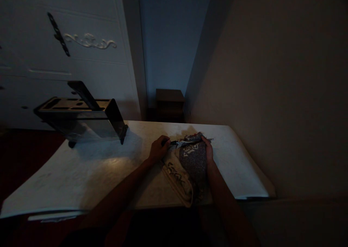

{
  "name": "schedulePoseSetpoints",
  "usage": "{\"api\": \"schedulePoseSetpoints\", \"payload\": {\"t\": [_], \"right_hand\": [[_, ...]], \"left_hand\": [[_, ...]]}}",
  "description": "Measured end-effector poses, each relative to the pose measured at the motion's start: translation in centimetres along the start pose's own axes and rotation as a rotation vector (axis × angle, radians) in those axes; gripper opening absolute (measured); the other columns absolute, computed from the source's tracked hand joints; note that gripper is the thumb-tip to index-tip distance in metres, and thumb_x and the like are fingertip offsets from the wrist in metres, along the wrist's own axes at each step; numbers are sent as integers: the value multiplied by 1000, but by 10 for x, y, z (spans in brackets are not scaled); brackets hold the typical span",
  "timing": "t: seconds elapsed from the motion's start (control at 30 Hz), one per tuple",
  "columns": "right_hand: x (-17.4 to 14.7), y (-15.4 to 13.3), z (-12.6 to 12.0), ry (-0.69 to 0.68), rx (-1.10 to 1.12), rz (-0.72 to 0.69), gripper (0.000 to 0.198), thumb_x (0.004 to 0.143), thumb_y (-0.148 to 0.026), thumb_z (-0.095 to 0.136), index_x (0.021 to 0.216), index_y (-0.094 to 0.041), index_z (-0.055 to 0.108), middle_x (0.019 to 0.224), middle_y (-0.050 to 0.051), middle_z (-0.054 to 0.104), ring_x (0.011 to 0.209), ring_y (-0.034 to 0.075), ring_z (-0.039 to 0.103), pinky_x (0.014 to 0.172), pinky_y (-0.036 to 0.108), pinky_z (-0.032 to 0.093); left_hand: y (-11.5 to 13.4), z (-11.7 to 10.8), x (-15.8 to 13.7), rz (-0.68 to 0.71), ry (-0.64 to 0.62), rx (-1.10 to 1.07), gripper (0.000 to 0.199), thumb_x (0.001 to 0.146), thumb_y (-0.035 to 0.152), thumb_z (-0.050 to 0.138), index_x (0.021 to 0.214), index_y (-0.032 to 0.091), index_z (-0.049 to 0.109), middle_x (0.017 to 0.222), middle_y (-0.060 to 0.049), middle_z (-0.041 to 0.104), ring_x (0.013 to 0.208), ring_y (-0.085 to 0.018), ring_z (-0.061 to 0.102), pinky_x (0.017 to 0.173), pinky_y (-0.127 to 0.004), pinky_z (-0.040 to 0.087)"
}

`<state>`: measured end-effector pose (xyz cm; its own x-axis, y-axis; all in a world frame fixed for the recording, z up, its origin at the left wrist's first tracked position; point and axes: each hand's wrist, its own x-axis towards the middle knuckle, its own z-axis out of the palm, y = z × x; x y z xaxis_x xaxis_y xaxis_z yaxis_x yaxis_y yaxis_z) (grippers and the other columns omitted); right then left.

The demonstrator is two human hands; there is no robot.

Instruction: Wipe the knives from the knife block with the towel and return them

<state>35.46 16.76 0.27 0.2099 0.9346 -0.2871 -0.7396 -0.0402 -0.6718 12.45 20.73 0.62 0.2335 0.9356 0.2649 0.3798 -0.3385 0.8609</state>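
My left hand (159,149) is closed round the black handle of a slim metal utensil (174,142), held level above the table. Its bright metal neck runs right into a folded towel (193,160), grey-brown and beige with a leaf-like pattern. The towel is wrapped round the middle of the utensil, and my right hand (208,149) grips both there. A narrow metal tip pokes out to the right of that hand; in the dim light I cannot tell whether it is a blade or prongs. The rest of the towel hangs down to the table's near edge.
A steel-and-black knife block (84,125) with slots on top stands on the left of the pale-covered table (108,174); one black handle (83,95) juts from it. A white door (89,69) is behind, a small brown cabinet (170,95) beyond, and a wall (285,95) on the right.
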Motion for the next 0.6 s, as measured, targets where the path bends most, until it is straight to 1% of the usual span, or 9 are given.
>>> {"api": "schedulePoseSetpoints", "payload": {"t": [0.2, 0.33, 0.43, 0.5, 0.6], "right_hand": [[-4, -3, 3, 31, -30, 14, 22, 70, -36, 67, 87, -22, 71, 80, -1, 75, 75, 21, 71, 85, 38, 54], [-6, -3, 8, 34, -13, -19, 19, 69, -34, 67, 83, -22, 71, 77, -2, 74, 70, 19, 70, 81, 34, 55], [-7, -4, 10, 92, -16, -9, 17, 69, -33, 65, 80, -22, 71, 74, -1, 74, 67, 20, 69, 77, 35, 56], [-8, -5, 10, 138, -24, 11, 16, 69, -32, 65, 80, -22, 71, 73, -1, 74, 66, 21, 69, 78, 37, 56], [-10, -5, 12, 139, -25, 7, 17, 70, -34, 64, 79, -22, 71, 74, -1, 74, 69, 22, 70, 82, 39, 56]], "left_hand": [[0, 1, -2, -1, 9, -2, 20, 85, 36, 52, 92, 21, 63, 89, -3, 71, 83, -18, 65, 78, -30, 50], [-2, 1, -2, 2, 15, 6, 20, 85, 35, 53, 92, 21, 63, 89, -2, 71, 84, -18, 65, 78, -30, 49], [-2, 1, -2, -2, 10, -8, 19, 85, 35, 52, 93, 21, 63, 91, -3, 71, 85, -18, 65, 78, -30, 50], [-3, 2, -2, -9, 6, -9, 19, 85, 35, 53, 92, 21, 63, 92, -3, 71, 86, -18, 65, 78, -30, 50], [-3, 2, -3, -9, 5, 0, 18, 85, 35, 53, 92, 22, 63, 91, -2, 71, 86, -18, 65, 78, -29, 50]]}}
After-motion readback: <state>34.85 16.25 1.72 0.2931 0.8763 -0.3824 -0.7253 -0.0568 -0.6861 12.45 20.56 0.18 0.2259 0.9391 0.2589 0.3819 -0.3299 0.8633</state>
